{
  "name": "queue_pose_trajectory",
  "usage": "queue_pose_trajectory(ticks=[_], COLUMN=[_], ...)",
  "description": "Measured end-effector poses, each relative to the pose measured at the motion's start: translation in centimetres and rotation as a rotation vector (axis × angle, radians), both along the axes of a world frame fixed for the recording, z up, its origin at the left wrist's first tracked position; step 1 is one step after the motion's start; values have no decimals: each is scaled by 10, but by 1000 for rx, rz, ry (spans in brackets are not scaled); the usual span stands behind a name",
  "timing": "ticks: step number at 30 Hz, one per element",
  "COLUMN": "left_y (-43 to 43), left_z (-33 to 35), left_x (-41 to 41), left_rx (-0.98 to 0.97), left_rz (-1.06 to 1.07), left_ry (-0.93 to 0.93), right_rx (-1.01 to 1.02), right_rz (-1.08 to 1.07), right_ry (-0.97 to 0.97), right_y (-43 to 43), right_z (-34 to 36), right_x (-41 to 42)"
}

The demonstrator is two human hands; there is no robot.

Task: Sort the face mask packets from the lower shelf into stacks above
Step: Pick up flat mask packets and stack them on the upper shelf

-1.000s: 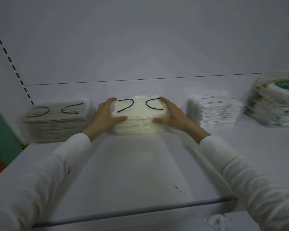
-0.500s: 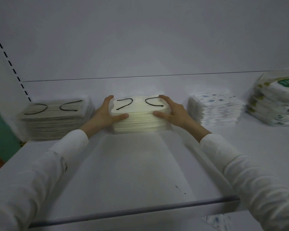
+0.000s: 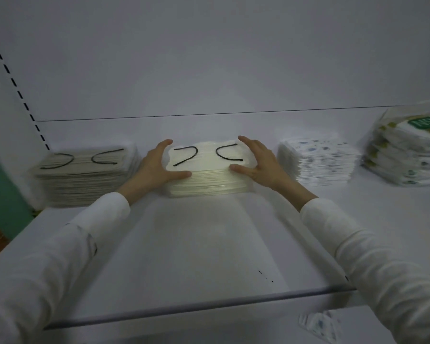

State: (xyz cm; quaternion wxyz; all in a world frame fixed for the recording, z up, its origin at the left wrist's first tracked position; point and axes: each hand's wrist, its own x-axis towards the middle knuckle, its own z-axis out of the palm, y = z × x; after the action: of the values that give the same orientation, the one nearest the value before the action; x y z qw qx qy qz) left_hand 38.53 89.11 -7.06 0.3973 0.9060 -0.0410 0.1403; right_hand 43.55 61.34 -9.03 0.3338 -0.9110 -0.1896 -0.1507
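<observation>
Straight fingers and thumbs flat against the sides: the left hand and right hand bracket a cream stack of mask packets at 12 o'clock on the upper shelf, pressing it square rather than curling round it. Neither hand holds anything. The packets look thin and slick (two black ear loops show on the top one).

Risks, as judged from here: a harder push from one side could shear the top layers toward the other side. Palms that pull away too fast may drag the top packet off. The right wrist also sits close to the patterned stack at 2 o'clock, so a wide withdrawal could clip its corner. The grey stack at 10 o'clock lies just beside the left wrist and faces the same hazard. A green-labelled pile at 3 o'clock stands well apart.

At 5 o'clock, below the shelf edge, a patterned packet waits on the lower shelf, so sorting appears unfinished.

Against the frame a second earlier, little differs: both hands stay at the cream stack and it has not visibly shifted. Only the view has drifted slightly.
</observation>
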Motion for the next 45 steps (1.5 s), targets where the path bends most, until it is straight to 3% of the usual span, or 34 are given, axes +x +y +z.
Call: queue_pose_trajectory(ticks=[4, 6, 9, 11, 14, 17, 19, 22, 28, 38, 45], left_y=[-4, -3, -5, -9, -16, -18, -19, -16, 11, -13, -11], left_z=[11, 14, 4, -1, -5, -17, -25, -31, -58, -21, -7], left_x=[-14, -20, -20, -17, -10, 0, 4, 6, 33, -6, -6], left_rx=[91, 208, 522, 452, 160, -175, -284, -390, -392, -405, -126], left_rz=[-35, -133, -207, -97, 56, 197, 252, 273, 197, 221, 131], left_ry=[-178, -135, -27, -40, -82, 61, 150, 216, 227, 203, -20], right_rx=[-31, -97, -365, -373, -179, 54, 218, 287, 233, 254, 143], right_rz=[-38, -5, 44, 33, -36, -70, -94, -96, -104, -109, -44], right_ry=[-134, -118, -26, 15, 93, 204, 320, 454, 440, 397, 290], right_y=[-1, -1, 4, 11, 17, 18, 18, 19, 21, 18, 11], right_z=[14, 23, 21, 16, 19, 17, 12, 2, 3, 5, 14], right_x=[-9, -18, -25, -24, -20, -16, -15, -13, -12, -16, -16])
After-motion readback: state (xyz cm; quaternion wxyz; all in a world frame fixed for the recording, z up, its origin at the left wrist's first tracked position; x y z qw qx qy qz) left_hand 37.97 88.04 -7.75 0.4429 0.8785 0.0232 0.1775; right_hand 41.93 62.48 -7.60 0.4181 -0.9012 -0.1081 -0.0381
